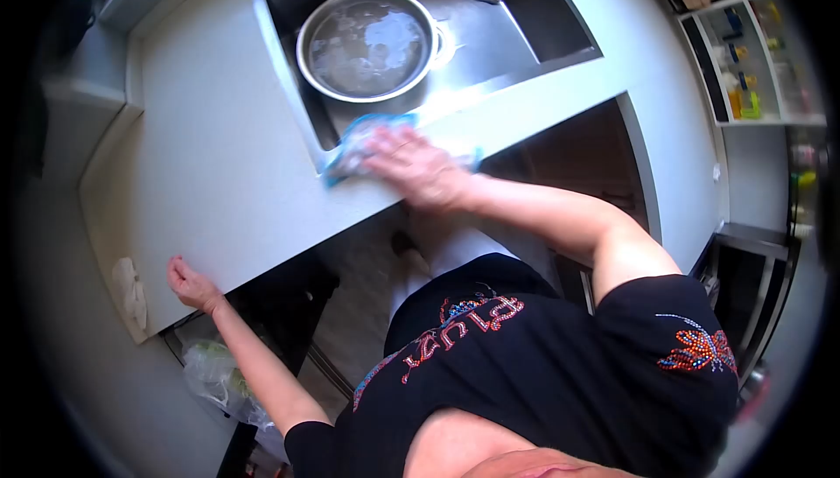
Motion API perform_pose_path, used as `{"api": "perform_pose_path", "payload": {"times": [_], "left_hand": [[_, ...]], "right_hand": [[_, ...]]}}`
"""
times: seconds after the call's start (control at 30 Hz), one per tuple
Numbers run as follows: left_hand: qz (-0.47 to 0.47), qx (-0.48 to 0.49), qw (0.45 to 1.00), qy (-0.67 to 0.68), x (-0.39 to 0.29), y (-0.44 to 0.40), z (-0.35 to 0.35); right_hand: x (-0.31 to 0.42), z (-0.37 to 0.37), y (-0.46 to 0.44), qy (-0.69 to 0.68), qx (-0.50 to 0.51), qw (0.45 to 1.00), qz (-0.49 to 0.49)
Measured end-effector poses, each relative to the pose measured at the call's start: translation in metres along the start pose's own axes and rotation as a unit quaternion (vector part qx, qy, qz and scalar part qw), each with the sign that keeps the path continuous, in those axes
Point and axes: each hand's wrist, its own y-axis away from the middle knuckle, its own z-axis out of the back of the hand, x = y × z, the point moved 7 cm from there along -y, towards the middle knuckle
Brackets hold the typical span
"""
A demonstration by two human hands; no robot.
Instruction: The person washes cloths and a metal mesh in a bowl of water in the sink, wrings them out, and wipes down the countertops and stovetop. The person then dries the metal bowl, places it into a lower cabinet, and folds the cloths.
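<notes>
Head view shows water (354, 53) in a sink (490, 36) basin (367, 97), right grip (411, 165) flat on cloth (357, 138), left grip (192, 286) curled.

A kitchen, by its metal sink (516, 45), wide pan (367, 97) and pale countertop (210, 128).

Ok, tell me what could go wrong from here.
The cloth under the right hand lies at the front edge of the sink, so it might slip in. If that hand strays forward, it could bump the round metal pan and perhaps slop the liquid inside.
</notes>
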Motion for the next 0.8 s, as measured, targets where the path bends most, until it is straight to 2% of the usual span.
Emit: {"api": "perform_pose_path", "payload": {"times": [0.07, 0.17, 0.23, 0.27, 0.3, 0.33, 0.37, 0.43, 0.5, 0.57, 0.63, 0.67, 0.7, 0.73, 0.77, 0.8], "left_hand": [[-0.011, -0.007, 1.000, -0.014, 0.010, -0.007, 0.000], [-0.025, 0.022, 0.997, -0.063, 0.004, -0.008, 0.001], [-0.045, 0.011, 0.996, -0.077, 0.009, -0.012, -0.001], [-0.055, 0.005, 0.995, -0.085, 0.009, -0.012, -0.001], [-0.052, 0.010, 0.993, -0.103, 0.007, -0.012, -0.001], [-0.047, 0.012, 0.992, -0.119, 0.003, -0.011, -0.002], [-0.039, 0.013, 0.990, -0.134, 0.000, -0.011, -0.003], [-0.001, 0.029, 0.989, -0.147, -0.001, -0.015, -0.006], [0.058, 0.062, 0.986, -0.141, 0.000, -0.019, -0.015], [0.134, 0.116, 0.977, -0.117, -0.001, -0.031, -0.037], [0.024, 0.095, 0.994, -0.045, -0.048, -0.036, -0.085], [-0.053, 0.103, 0.992, -0.053, -0.085, -0.032, -0.111], [-0.088, 0.099, 0.990, -0.047, -0.132, -0.022, -0.131], [-0.120, 0.095, 0.987, -0.041, -0.178, -0.009, -0.150], [-0.186, 0.127, 0.967, -0.119, -0.209, 0.003, -0.182], [-0.210, 0.105, 0.948, -0.215, -0.233, 0.013, -0.189]], "right_hand": [[-0.053, 0.026, 0.048, 0.087, -0.036, 0.995, -0.044], [-0.146, 0.082, 0.115, 0.129, -0.057, 0.981, -0.134], [-0.203, 0.119, 0.158, 0.183, -0.081, 0.958, -0.205], [-0.221, 0.137, 0.172, 0.237, -0.108, 0.946, -0.194], [-0.246, 0.154, 0.191, 0.228, -0.111, 0.929, -0.271], [-0.282, 0.162, 0.218, 0.290, -0.115, 0.893, -0.323], [-0.312, 0.172, 0.238, 0.282, -0.142, 0.883, -0.348], [-0.333, 0.192, 0.244, 0.247, -0.154, 0.889, -0.353], [-0.366, 0.207, 0.251, 0.241, -0.206, 0.875, -0.366], [-0.413, 0.219, 0.253, 0.291, -0.198, 0.802, -0.482], [-0.431, 0.237, 0.230, 0.281, -0.237, 0.714, -0.596], [-0.460, 0.239, 0.220, 0.196, -0.320, 0.725, -0.577], [-0.485, 0.232, 0.200, 0.041, -0.395, 0.744, -0.538], [-0.499, 0.228, 0.153, 0.013, -0.401, 0.786, -0.469], [-0.510, 0.217, 0.081, -0.024, -0.400, 0.829, -0.389], [-0.495, 0.211, 0.024, -0.023, -0.371, 0.839, -0.398]]}}
